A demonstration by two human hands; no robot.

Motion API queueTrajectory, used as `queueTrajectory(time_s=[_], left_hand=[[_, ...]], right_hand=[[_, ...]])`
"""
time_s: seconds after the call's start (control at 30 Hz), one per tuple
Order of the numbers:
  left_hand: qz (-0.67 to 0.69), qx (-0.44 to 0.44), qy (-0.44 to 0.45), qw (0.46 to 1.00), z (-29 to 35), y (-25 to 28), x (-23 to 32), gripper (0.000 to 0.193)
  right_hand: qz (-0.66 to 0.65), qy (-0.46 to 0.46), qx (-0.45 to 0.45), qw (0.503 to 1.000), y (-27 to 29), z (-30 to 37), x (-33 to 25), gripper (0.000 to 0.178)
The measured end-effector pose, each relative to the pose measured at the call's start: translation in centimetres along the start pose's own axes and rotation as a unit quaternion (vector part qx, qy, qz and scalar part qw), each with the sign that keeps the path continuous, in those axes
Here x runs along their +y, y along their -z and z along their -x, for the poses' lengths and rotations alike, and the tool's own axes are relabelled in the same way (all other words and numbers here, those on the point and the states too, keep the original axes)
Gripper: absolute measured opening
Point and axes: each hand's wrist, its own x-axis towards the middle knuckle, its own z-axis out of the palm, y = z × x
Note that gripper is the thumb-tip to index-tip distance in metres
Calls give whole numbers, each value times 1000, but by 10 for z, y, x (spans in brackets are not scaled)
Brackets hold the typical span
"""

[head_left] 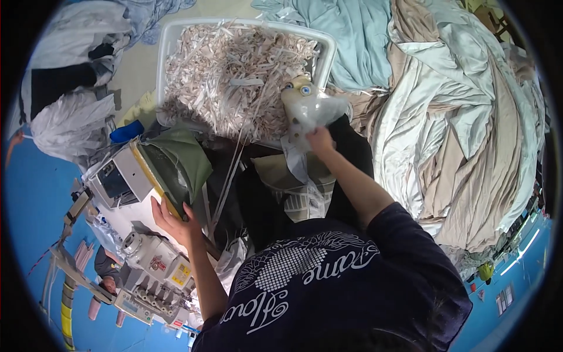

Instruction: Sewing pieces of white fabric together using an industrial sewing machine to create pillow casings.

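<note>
My right hand [319,141] grips a translucent plastic bag [314,114] over the near right corner of a white bin [326,70]. In or against the bag are yellowish pieces [297,88] with round blue-centred ends; their kind is hard to make out. Pale fabric strips [234,76] fill the bin in a loose heap. My left hand [176,222] lies with fingers apart at the yellow edge of the sewing machine table [132,214], holding nothing visible. Just beyond it, green cloth [182,155] drapes over that edge.
Left of me stands an industrial sewing machine [155,258]. Large heaps of white and beige fabric [451,135] rise at the right, with light green cloth [352,47] behind the bin. White cloth [76,123] hangs at the far left. Another person [108,267] is beyond the machine.
</note>
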Motion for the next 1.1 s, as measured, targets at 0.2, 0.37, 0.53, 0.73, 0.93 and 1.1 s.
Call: queueTrajectory(time_s=[0.2,0.37,0.53,0.73,0.93,1.1], left_hand=[[42,10,-25,999,-2,4,-3,63],[44,27,-31,998,-1,3,-13,64],[34,35,-28,998,-5,1,-18,61],[35,13,12,999,-7,4,-13,61],[30,10,15,999,-3,4,-18,60],[46,33,-2,998,-7,5,-18,60]], right_hand=[[-226,-4,-142,964,57,84,-113,17],[-368,-120,-134,912,119,99,-96,12],[-379,-142,-127,906,214,113,-92,25],[-380,-138,-116,907,246,129,-130,14],[-498,-158,-222,823,267,107,-165,9],[-571,-78,-258,775,282,123,-183,7]])
